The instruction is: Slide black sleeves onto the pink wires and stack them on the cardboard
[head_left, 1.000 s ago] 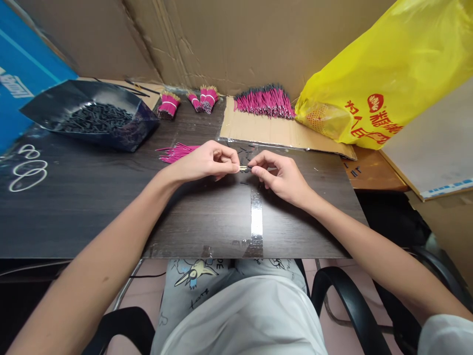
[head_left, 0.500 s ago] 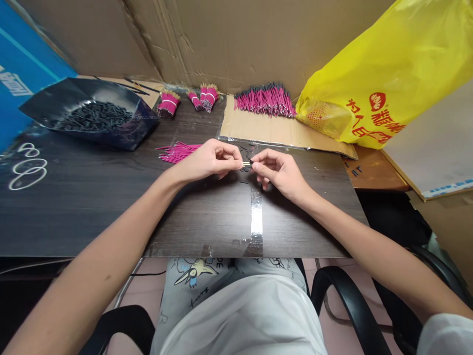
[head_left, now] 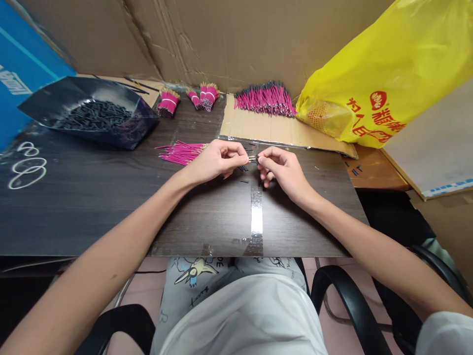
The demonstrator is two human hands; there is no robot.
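Observation:
My left hand pinches a few wires whose gold metal ends stick out to the right of its fingertips. Facing it, my right hand has thumb and forefinger closed on a small black sleeve at the tips of those ends. A loose pile of pink wires lies on the table, partly behind my left hand. Short black sleeves are scattered under and between the hands. Exactly how many wires I hold is hidden by the fingers.
A dark bag full of black sleeves stands at left, near white rings. Banded pink wire bundles sit at the back. Black-tipped wires lie on cardboard, beside a yellow bag.
Both hands have shifted slightly to the right and remain close together. The gold ends still lie between them, with the right fingertips at their tips.

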